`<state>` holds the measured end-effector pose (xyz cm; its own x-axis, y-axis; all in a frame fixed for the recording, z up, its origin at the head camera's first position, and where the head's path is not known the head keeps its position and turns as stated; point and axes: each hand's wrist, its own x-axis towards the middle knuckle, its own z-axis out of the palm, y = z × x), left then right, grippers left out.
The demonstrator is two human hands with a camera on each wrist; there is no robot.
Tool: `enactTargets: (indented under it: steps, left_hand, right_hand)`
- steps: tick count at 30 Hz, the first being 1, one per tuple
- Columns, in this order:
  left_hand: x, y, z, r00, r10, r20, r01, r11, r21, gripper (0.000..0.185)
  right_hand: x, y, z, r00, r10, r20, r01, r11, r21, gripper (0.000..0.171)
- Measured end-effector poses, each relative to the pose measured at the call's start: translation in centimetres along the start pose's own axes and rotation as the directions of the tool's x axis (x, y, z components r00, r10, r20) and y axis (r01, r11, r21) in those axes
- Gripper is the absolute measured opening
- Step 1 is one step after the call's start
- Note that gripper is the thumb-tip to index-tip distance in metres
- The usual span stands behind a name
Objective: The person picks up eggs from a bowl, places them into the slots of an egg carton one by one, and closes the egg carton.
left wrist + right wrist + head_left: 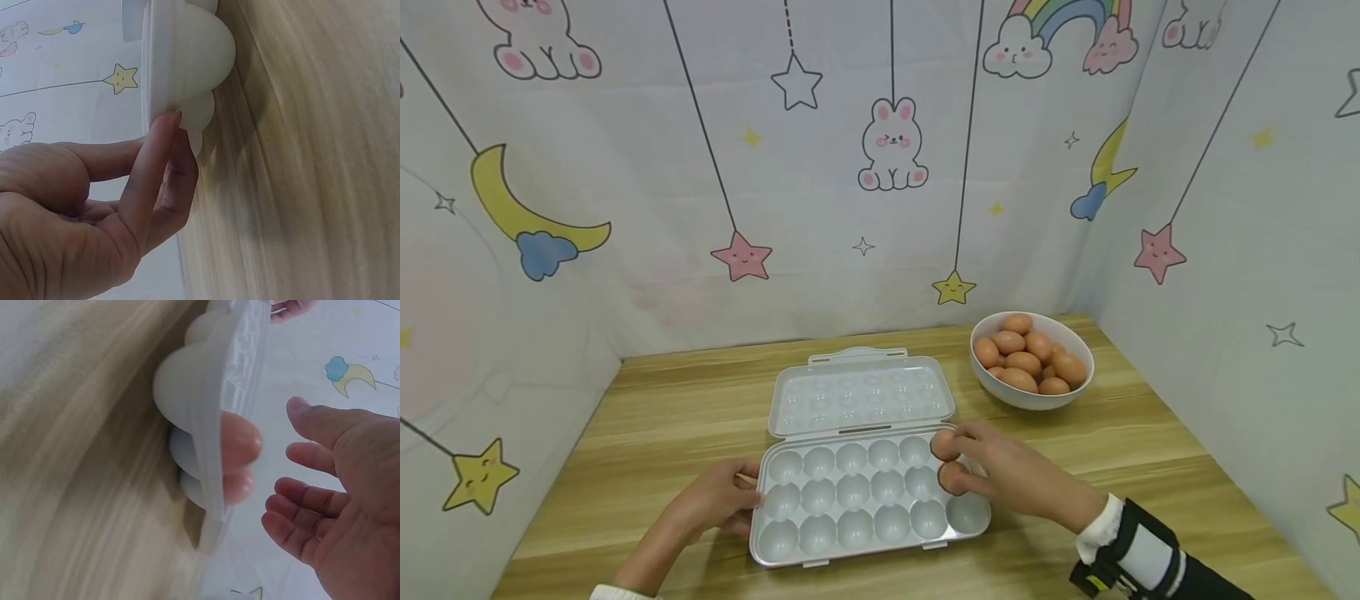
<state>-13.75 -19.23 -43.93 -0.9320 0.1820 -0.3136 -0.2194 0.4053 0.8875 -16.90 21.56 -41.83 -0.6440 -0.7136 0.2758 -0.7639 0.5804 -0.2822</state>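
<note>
- Head view: a white bowl [1032, 396] heaped with brown eggs [1025, 362] is seen at the far right of the wooden surface [670, 417], well apart from the hands.
- A clear plastic egg tray [850, 533] is laid in the middle of the surface, its lid [861, 396] folded back flat behind it; the surface is walled in by a cartoon-printed backdrop [625, 167] of rabbits, moons and stars.
- Two eggs are seated in the tray's rightmost column: one egg [943, 444] in the far cup and a second egg [953, 477] in the cup just nearer; the other cups are seen bare.
- Nothing is placed between the bowl and the tray.
- The left hand [718, 498] is set against the tray's left edge; in the left wrist view its fingertips [164, 131] are shown pressed on the rim, fingers nearly straight, thumb beneath.
- The right hand [1011, 477] is held just beside the two seated eggs; in the right wrist view its fingers [306, 503] are shown spread and relaxed, slightly apart from the eggs [240, 459], with nothing gripped.
</note>
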Motion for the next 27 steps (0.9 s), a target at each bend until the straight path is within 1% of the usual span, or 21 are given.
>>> enactTargets:
  steps: [4, 9, 14, 18, 20, 21, 23, 25, 27]
  left_hand:
    - [0.0, 0.0, 0.0, 1.0, 0.001, -0.001, -0.001, 1.0, 0.0, 0.04]
    - [-0.1, 0.0, 0.0, 1.0, 0.0, -0.002, 0.0, 1.0, -0.003, 0.04]
    - [-0.1, 0.0, 0.0, 1.0, -0.001, -0.005, 0.001, 1.0, 0.0, 0.04]
    - [-0.1, 0.1, 0.0, 1.0, 0.002, -0.003, -0.002, 1.0, 0.009, 0.04]
    - [0.0, 0.2, -0.1, 1.0, 0.006, 0.001, -0.006, 1.0, 0.012, 0.041]
    - [-0.1, 0.2, -0.1, 1.0, 0.006, 0.001, -0.006, 1.0, 0.013, 0.041]
    - [-0.1, 0.2, 0.0, 1.0, 0.003, -0.001, -0.003, 1.0, 0.013, 0.04]
    - [-0.2, 0.2, 0.0, 1.0, 0.003, -0.003, -0.003, 1.0, 0.014, 0.04]
    - [-0.3, 0.2, 0.0, 1.0, 0.002, -0.007, -0.002, 1.0, 0.013, 0.04]
  right_hand:
    - [-0.1, 0.2, -1.5, 1.0, 0.0, -0.018, -0.001, 0.999, -0.041, 0.031]
    - [-0.2, 0.5, -3.3, 0.996, -0.013, -0.088, 0.002, 0.993, -0.12, 0.039]
    - [-0.5, 1.3, -5.4, 0.988, -0.025, -0.154, 0.0, 0.987, -0.158, 0.041]
    - [-0.6, 2.2, -7.4, 0.974, -0.078, -0.211, 0.039, 0.982, -0.184, 0.046]
    - [-0.7, 2.6, -8.6, 0.971, -0.093, -0.221, 0.05, 0.98, -0.192, 0.049]
    - [-0.7, 2.7, -9.2, 0.971, -0.09, -0.22, 0.046, 0.98, -0.196, 0.048]
    - [-0.8, 2.8, -10.3, 0.977, -0.058, -0.203, 0.016, 0.979, -0.202, 0.047]
    - [-1.0, 2.7, -11.3, 0.983, -0.014, -0.182, -0.024, 0.979, -0.203, 0.047]
    - [-1.2, 2.6, -12.0, 0.986, 0.048, -0.159, -0.081, 0.975, -0.205, 0.051]
